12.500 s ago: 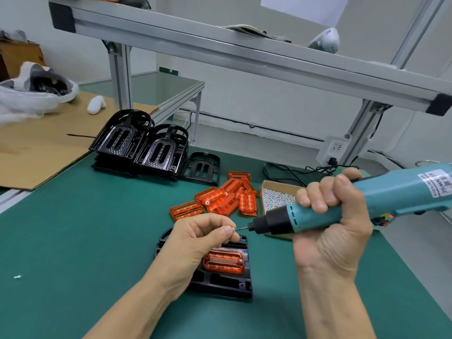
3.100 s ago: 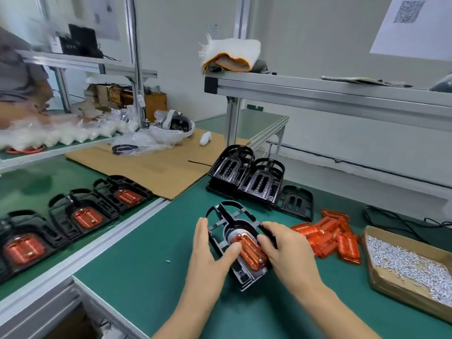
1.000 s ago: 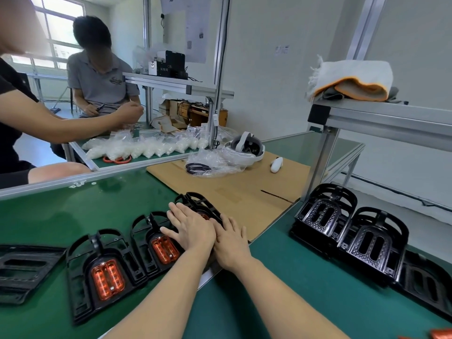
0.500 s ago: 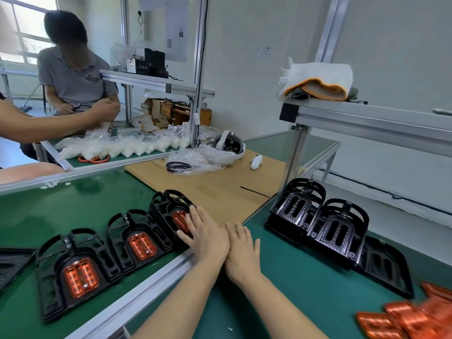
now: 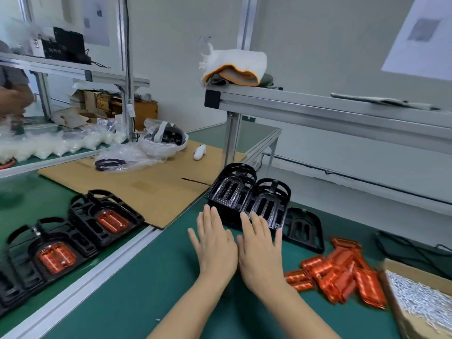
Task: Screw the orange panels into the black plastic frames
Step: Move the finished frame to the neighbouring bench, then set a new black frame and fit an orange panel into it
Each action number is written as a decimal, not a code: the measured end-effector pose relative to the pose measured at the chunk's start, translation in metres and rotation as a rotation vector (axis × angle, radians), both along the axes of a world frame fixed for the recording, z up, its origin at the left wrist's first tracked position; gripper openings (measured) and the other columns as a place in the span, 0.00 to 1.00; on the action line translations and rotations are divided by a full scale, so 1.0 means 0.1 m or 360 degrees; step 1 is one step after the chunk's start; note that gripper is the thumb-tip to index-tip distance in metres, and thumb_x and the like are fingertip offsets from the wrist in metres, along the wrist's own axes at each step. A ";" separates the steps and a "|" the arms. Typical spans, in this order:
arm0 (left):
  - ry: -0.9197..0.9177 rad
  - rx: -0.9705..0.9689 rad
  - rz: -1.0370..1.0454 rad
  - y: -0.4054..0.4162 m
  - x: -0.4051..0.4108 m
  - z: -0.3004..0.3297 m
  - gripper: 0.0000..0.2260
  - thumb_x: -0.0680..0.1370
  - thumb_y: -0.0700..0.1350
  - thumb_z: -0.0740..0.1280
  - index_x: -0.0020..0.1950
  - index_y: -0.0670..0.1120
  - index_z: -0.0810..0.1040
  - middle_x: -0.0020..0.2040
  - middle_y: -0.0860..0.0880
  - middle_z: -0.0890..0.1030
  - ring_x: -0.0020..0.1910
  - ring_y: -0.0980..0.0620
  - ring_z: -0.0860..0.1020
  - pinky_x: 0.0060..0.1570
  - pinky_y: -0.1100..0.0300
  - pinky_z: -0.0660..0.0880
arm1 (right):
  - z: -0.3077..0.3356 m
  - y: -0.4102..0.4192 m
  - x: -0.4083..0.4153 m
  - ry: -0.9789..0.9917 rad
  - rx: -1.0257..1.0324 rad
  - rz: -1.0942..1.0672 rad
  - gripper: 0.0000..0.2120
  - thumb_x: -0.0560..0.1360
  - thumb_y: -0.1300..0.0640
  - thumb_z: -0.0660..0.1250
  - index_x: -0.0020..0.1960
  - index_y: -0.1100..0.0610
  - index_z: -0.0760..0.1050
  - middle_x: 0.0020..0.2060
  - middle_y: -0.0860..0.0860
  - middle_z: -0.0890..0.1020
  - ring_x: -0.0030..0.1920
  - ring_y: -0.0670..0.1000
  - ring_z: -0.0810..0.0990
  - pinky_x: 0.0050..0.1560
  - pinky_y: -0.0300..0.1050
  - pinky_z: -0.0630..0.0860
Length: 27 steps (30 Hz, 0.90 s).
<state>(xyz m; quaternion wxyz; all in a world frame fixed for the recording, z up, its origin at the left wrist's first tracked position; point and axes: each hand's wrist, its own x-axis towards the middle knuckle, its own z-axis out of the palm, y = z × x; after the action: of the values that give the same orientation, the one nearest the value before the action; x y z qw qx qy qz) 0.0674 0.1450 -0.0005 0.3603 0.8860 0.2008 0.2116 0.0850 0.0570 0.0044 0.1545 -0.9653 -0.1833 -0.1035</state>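
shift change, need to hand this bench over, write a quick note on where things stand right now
Left hand and right hand: both open, flat, empty, reaching toward the stacked empty black frames.
Loose orange panels lie in a pile at right, beside the box of screws.
Done: finished frames with panels fitted, lined up on the left bench.
Left: take an empty frame, seat a panel, screw it in. No screwdriver in view.

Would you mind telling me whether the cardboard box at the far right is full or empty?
Full, or nearly so: the cardboard box is open-topped, and small silvery screws fill it almost to its rim. How deep they go cannot be told.
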 end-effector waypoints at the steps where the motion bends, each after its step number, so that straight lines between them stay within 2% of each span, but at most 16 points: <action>1: -0.0042 0.0014 -0.0071 -0.13 0.00 0.01 0.26 0.83 0.42 0.49 0.77 0.47 0.39 0.77 0.51 0.36 0.76 0.54 0.36 0.71 0.53 0.33 | 0.03 -0.13 0.02 -0.0014 0.0007 -0.0040 0.25 0.84 0.51 0.46 0.79 0.48 0.43 0.79 0.46 0.45 0.78 0.48 0.41 0.75 0.56 0.36; 4: -0.0145 0.0048 -0.0310 -0.50 -0.01 0.03 0.26 0.83 0.42 0.48 0.77 0.47 0.38 0.77 0.53 0.36 0.75 0.55 0.34 0.69 0.59 0.30 | 0.11 -0.51 0.09 -0.0044 0.0004 -0.0168 0.25 0.84 0.51 0.47 0.79 0.48 0.44 0.79 0.46 0.47 0.78 0.47 0.43 0.75 0.57 0.38; 7: -0.0141 0.0075 -0.0527 -0.85 -0.01 -0.01 0.26 0.83 0.42 0.48 0.78 0.48 0.39 0.77 0.53 0.37 0.75 0.56 0.34 0.69 0.60 0.30 | 0.16 -0.87 0.20 -0.0040 -0.0038 -0.0306 0.25 0.84 0.52 0.47 0.79 0.50 0.46 0.79 0.46 0.49 0.78 0.47 0.45 0.75 0.59 0.40; 11: 0.0054 0.0157 -0.0661 -1.19 -0.01 -0.13 0.24 0.84 0.43 0.47 0.78 0.47 0.42 0.78 0.53 0.39 0.76 0.55 0.36 0.72 0.57 0.34 | 0.14 -1.24 0.37 0.0046 -0.0156 -0.0467 0.23 0.84 0.53 0.48 0.78 0.51 0.50 0.78 0.48 0.53 0.78 0.49 0.47 0.74 0.62 0.41; 16: 0.0258 0.0283 -0.0641 -1.35 -0.03 -0.27 0.24 0.83 0.45 0.48 0.78 0.47 0.44 0.78 0.52 0.42 0.76 0.53 0.39 0.74 0.51 0.40 | 0.02 -1.43 0.58 0.0123 -0.0353 -0.0467 0.22 0.83 0.56 0.53 0.76 0.53 0.58 0.76 0.49 0.61 0.78 0.51 0.51 0.73 0.65 0.40; 20: 0.0296 0.0300 -0.0631 -1.34 -0.04 -0.34 0.24 0.83 0.45 0.48 0.78 0.48 0.45 0.79 0.53 0.43 0.77 0.53 0.41 0.74 0.52 0.41 | -0.05 -1.40 0.70 0.0149 -0.0446 -0.0402 0.16 0.81 0.58 0.57 0.67 0.54 0.69 0.68 0.49 0.72 0.76 0.51 0.57 0.73 0.65 0.38; 23: 0.0278 0.0322 -0.0640 -1.33 -0.04 -0.37 0.24 0.83 0.45 0.48 0.78 0.48 0.45 0.79 0.53 0.43 0.77 0.54 0.41 0.74 0.54 0.41 | -0.07 -1.35 0.75 0.0157 -0.0475 -0.0390 0.10 0.80 0.58 0.58 0.58 0.54 0.74 0.59 0.50 0.79 0.71 0.52 0.66 0.73 0.65 0.37; 27: 0.0255 0.0333 -0.0652 -1.33 -0.05 -0.39 0.24 0.84 0.45 0.48 0.78 0.47 0.44 0.79 0.53 0.43 0.77 0.54 0.41 0.74 0.56 0.40 | -0.03 -1.32 0.80 0.0112 -0.0465 -0.0512 0.04 0.79 0.58 0.61 0.46 0.52 0.70 0.46 0.49 0.82 0.56 0.53 0.78 0.74 0.65 0.39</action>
<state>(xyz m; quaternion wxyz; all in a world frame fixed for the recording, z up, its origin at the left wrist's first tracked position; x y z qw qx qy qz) 0.0620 0.0123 -0.0395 0.2849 0.9547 0.0220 0.0827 0.1648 -0.0748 0.0018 0.0007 -0.9973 -0.0344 -0.0654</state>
